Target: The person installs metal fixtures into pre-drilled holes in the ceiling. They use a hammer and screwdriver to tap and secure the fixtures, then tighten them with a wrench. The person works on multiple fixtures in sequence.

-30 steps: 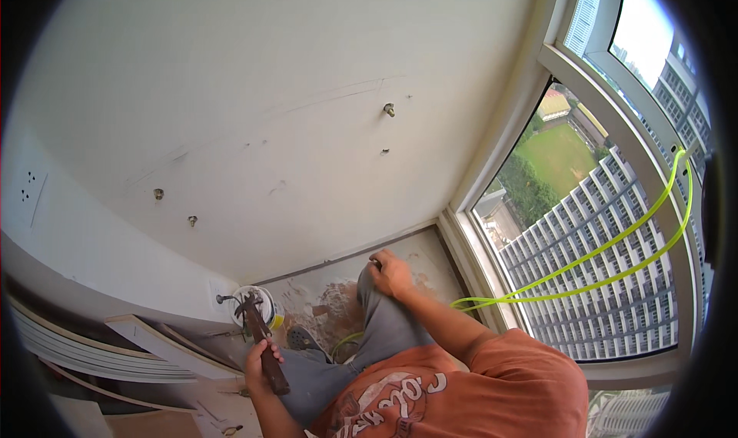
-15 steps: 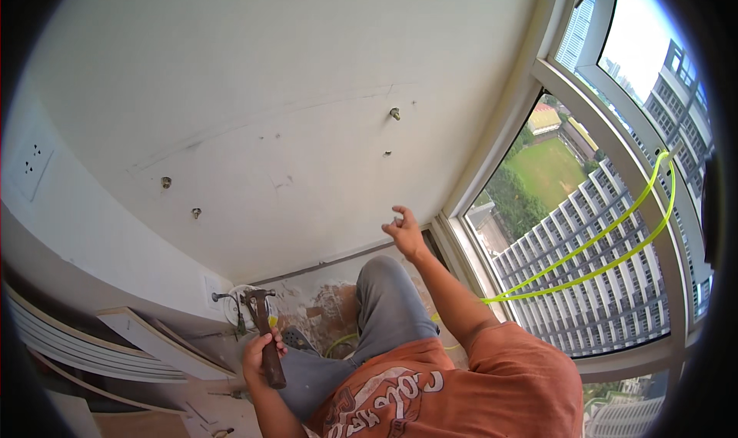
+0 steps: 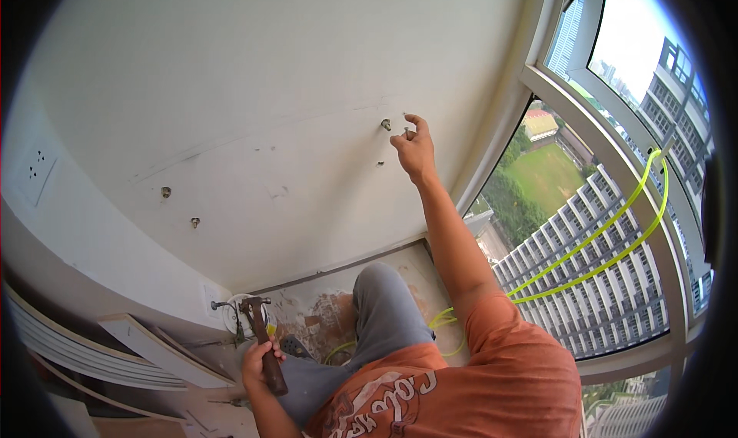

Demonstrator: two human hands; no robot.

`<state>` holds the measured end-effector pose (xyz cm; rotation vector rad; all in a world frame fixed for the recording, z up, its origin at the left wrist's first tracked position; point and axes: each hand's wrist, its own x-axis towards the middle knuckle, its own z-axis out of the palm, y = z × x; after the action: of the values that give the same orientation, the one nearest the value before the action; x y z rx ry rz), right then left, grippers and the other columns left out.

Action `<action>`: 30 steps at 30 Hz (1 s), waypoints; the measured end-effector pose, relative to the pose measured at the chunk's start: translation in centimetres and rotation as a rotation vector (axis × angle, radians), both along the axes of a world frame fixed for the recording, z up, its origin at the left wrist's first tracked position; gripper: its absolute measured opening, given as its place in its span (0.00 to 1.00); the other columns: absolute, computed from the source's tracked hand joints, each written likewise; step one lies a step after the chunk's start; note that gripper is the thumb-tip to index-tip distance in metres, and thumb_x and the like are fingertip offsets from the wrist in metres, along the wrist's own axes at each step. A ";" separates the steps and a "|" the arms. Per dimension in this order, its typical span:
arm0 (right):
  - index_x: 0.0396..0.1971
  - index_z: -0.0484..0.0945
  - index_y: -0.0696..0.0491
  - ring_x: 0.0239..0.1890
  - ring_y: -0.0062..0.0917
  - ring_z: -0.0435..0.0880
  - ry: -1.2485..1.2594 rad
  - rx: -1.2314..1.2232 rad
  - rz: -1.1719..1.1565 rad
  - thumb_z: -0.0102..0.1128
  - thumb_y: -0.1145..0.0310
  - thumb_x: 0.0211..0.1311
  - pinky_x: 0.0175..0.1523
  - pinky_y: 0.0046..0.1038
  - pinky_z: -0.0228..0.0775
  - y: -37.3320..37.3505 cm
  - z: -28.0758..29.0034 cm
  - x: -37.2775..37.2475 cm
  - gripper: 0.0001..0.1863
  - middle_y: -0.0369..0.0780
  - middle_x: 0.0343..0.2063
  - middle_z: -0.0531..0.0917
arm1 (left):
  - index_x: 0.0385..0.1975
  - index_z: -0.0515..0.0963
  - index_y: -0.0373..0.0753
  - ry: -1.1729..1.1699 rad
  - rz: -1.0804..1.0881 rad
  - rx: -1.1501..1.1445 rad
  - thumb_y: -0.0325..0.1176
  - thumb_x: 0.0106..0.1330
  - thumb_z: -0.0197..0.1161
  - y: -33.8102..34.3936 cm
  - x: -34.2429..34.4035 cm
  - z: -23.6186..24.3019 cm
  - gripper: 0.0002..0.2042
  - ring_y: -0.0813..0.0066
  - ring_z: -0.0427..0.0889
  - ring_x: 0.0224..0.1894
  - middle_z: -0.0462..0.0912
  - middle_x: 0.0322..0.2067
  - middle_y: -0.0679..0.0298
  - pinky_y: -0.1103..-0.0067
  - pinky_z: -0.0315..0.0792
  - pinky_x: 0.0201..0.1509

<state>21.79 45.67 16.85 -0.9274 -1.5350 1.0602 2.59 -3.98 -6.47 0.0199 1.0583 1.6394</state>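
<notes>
A claw hammer (image 3: 271,370) with a brown handle is gripped in my left hand (image 3: 256,361), low over my left thigh, its head pointing away from me. My right hand (image 3: 417,152) is raised close to the white wall, fingers curled round a small metal bolt (image 3: 408,134), mostly covered by them. Just left of those fingertips an anchor bolt (image 3: 386,124) sticks out of the wall. Below that bolt is a small drilled hole (image 3: 380,164). Two more anchor bolts protrude further left, an upper one (image 3: 166,192) and a lower one (image 3: 195,223).
A tall window (image 3: 530,84) with a high outside view stands on the right, and a yellow-green cord (image 3: 615,247) loops from its frame. White boards (image 3: 146,344) lean at the lower left. A socket plate (image 3: 34,169) is on the left wall. Dusty rubble (image 3: 327,307) covers the floor.
My right hand has risen up the wall and slightly right, from well below the drilled hole to beside the upper right anchor bolt. My left hand still holds the hammer low.
</notes>
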 end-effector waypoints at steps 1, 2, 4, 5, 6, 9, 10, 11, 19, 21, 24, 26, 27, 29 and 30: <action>0.63 0.61 0.57 0.25 0.20 0.72 -0.008 -0.041 -0.025 0.55 0.76 0.51 0.35 0.26 0.70 -0.3 0.4 0.3 0.35 0.35 0.21 0.73 | 0.45 0.73 0.34 0.000 -0.002 -0.003 0.28 0.64 0.61 -0.2 0.0 0.0 0.11 0.69 0.78 0.31 0.77 0.31 0.61 0.66 0.77 0.40; 0.63 0.61 0.57 0.25 0.20 0.72 -0.008 -0.044 -0.028 0.55 0.76 0.51 0.35 0.26 0.70 -0.6 0.2 0.0 0.35 0.35 0.21 0.73 | 0.45 0.73 0.34 -0.001 0.000 0.010 0.28 0.64 0.61 -0.3 0.0 0.1 0.11 0.69 0.78 0.31 0.77 0.31 0.61 0.66 0.77 0.40; 0.61 0.62 0.60 0.22 0.15 0.66 -0.217 0.004 0.163 0.58 0.78 0.51 0.29 0.20 0.62 -1.3 -0.1 -1.1 0.33 0.31 0.19 0.69 | 0.45 0.73 0.35 0.003 -0.006 0.026 0.29 0.64 0.61 -0.4 -0.3 -0.2 0.11 0.69 0.78 0.31 0.77 0.31 0.61 0.66 0.77 0.40; 0.62 0.62 0.61 0.22 0.14 0.65 -0.179 0.027 0.175 0.57 0.78 0.52 0.28 0.20 0.61 -0.6 -0.3 -1.2 0.34 0.31 0.20 0.70 | 0.45 0.73 0.35 -0.009 -0.008 0.021 0.29 0.64 0.61 -0.6 -0.4 -0.6 0.11 0.69 0.78 0.31 0.77 0.31 0.61 0.66 0.77 0.40; 0.62 0.62 0.61 0.22 0.14 0.65 -0.175 0.029 0.170 0.57 0.78 0.52 0.28 0.20 0.61 -0.1 -0.3 -0.9 0.34 0.31 0.20 0.70 | 0.45 0.73 0.35 -0.021 -0.009 0.015 0.29 0.64 0.60 -0.6 -0.7 -0.8 0.11 0.69 0.78 0.31 0.77 0.31 0.61 0.67 0.77 0.40; 0.62 0.63 0.60 0.22 0.13 0.64 0.120 0.000 0.046 0.58 0.77 0.53 0.29 0.19 0.58 1.0 0.0 0.4 0.33 0.30 0.20 0.69 | 0.45 0.73 0.35 0.008 -0.014 0.005 0.29 0.65 0.60 0.0 -0.3 -0.5 0.11 0.69 0.78 0.31 0.76 0.31 0.61 0.67 0.77 0.40; 0.62 0.63 0.60 0.22 0.13 0.64 0.120 -0.005 0.046 0.58 0.77 0.53 0.29 0.19 0.58 0.9 -0.3 0.1 0.33 0.30 0.20 0.69 | 0.45 0.73 0.35 0.008 -0.013 0.000 0.29 0.65 0.60 -0.1 -0.4 -0.5 0.11 0.69 0.78 0.31 0.76 0.31 0.61 0.67 0.77 0.40; 0.62 0.63 0.61 0.22 0.13 0.64 -0.016 0.015 0.140 0.58 0.77 0.54 0.28 0.18 0.58 0.6 -0.7 -0.2 0.33 0.29 0.20 0.69 | 0.45 0.73 0.35 -0.002 -0.015 0.009 0.30 0.65 0.60 -0.3 -0.4 -0.4 0.11 0.70 0.78 0.32 0.76 0.32 0.61 0.67 0.77 0.40; 0.54 0.68 0.58 0.16 0.12 0.57 0.382 -0.578 0.554 0.58 0.74 0.62 0.21 0.18 0.47 -6.1 -10.1 2.2 0.20 0.28 0.17 0.65 | 0.45 0.73 0.34 0.008 -0.013 -0.003 0.32 0.66 0.60 0.1 -0.3 -0.1 0.12 0.71 0.78 0.32 0.77 0.32 0.61 0.68 0.77 0.40; 0.53 0.72 0.53 0.19 0.20 0.71 -0.143 -0.373 0.591 0.58 0.70 0.64 0.24 0.24 0.61 -10.7 -19.7 2.5 0.17 0.34 0.19 0.73 | 0.45 0.73 0.34 -0.028 -0.043 0.000 0.33 0.66 0.60 1.2 -0.3 0.1 0.12 0.71 0.78 0.32 0.77 0.32 0.61 0.68 0.78 0.40; 0.45 0.79 0.48 0.39 0.39 0.85 -1.036 0.559 0.824 0.48 0.68 0.61 0.44 0.39 0.76 -19.2 -22.6 1.9 0.14 0.44 0.38 0.85 | 0.45 0.73 0.34 -0.042 0.001 -0.004 0.34 0.66 0.60 -0.4 -0.6 -0.6 0.13 0.70 0.79 0.33 0.76 0.32 0.61 0.69 0.78 0.40; 0.43 0.80 0.47 0.38 0.38 0.85 -1.118 0.663 0.945 0.46 0.68 0.62 0.41 0.40 0.77 -20.4 -23.6 1.1 0.14 0.44 0.36 0.85 | 0.45 0.73 0.34 -0.052 0.017 -0.015 0.33 0.66 0.61 -0.5 -0.3 -0.3 0.12 0.70 0.79 0.33 0.77 0.33 0.61 0.68 0.78 0.39; 0.43 0.80 0.47 0.38 0.38 0.86 -1.206 0.614 0.956 0.47 0.68 0.62 0.41 0.40 0.77 -20.5 -22.7 1.0 0.14 0.44 0.36 0.85 | 0.46 0.73 0.34 -0.060 0.032 -0.025 0.32 0.66 0.61 -0.7 -0.2 -0.1 0.12 0.69 0.79 0.33 0.77 0.33 0.60 0.68 0.78 0.39; 0.47 0.80 0.45 0.37 0.38 0.86 -1.228 0.532 0.889 0.47 0.68 0.62 0.42 0.40 0.77 -20.2 -23.5 0.8 0.16 0.44 0.36 0.86 | 0.46 0.73 0.35 -0.027 0.050 -0.055 0.31 0.66 0.61 0.3 -0.1 0.2 0.12 0.69 0.80 0.34 0.78 0.33 0.60 0.68 0.78 0.39; 0.47 0.80 0.45 0.37 0.38 0.86 -1.220 0.568 0.945 0.47 0.68 0.62 0.42 0.40 0.77 -20.2 -24.2 1.1 0.16 0.44 0.36 0.86 | 0.46 0.73 0.35 0.005 0.025 -0.089 0.30 0.65 0.62 0.7 0.0 0.2 0.12 0.68 0.80 0.34 0.79 0.34 0.60 0.68 0.79 0.39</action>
<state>22.94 25.51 -7.30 -0.3490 -3.2693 0.4726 2.54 -3.31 -6.30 -0.0485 1.1389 1.6137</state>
